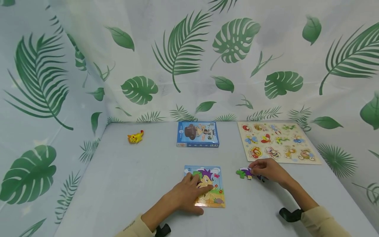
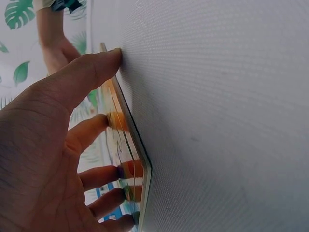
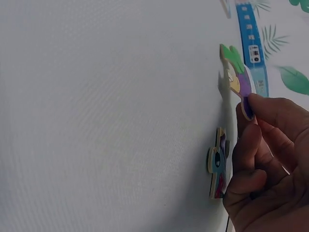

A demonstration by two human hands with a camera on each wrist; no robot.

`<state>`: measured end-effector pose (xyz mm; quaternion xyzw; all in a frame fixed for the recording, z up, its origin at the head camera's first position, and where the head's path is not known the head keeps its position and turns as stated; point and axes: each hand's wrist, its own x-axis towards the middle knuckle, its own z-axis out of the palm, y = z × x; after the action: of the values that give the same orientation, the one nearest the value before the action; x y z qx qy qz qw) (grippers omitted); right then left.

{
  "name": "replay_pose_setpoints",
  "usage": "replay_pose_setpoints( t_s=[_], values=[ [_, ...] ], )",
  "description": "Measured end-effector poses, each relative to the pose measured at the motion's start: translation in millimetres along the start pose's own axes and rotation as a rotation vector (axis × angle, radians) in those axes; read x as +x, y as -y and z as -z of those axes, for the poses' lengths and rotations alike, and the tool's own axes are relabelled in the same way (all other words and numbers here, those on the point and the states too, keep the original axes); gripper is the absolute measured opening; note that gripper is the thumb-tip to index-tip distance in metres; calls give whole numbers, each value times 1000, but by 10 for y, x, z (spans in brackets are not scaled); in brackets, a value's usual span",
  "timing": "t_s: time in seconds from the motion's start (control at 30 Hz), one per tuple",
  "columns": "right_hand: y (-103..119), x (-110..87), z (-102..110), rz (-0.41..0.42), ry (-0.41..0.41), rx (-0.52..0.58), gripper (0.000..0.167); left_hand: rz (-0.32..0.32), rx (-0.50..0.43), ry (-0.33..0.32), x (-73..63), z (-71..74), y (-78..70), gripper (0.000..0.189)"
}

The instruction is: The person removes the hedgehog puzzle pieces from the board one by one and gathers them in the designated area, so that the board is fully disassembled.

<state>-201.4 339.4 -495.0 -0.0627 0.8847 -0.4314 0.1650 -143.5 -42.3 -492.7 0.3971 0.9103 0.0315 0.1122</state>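
Across the white table, the person's left hand (image 1: pixel 187 194) is resting on a square, colourful puzzle board printed with a yellow, purple-haired cartoon animal (image 1: pixel 219 193); its fingers are lying loosely extended and spread over the picture, gripping nothing, with the thumb reaching past the near edge, probably to steady the board against sliding. To the right of that board, the right hand (image 1: pixel 270 171) is pinching a flat, purple-and-green puzzle piece (image 3: pixel 243 79) between thumb and forefinger near one end, which is leaving most of its shape exposed, perhaps so that it can be turned easily. The piece is tilting up, though I cannot tell whether it is wholly clear of the table. A second flat piece with a dark round spot (image 3: pixel 218 163) is lying just beside that hand. Farther back, a blue cardboard box showing a brown hat (image 1: pixel 197 134) and a pale board of colourful insects (image 1: pixel 247 157) are sitting apart from the handwork, likely leaving elbow room.
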Motion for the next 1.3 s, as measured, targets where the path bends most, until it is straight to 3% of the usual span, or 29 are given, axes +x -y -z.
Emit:
replay_pose_setpoints(
  t_s=[1.3],
  values=[
    [-113,57,-78,82,-80,-194,14,12,-8,15,10,-6,-8,83]
  ],
)
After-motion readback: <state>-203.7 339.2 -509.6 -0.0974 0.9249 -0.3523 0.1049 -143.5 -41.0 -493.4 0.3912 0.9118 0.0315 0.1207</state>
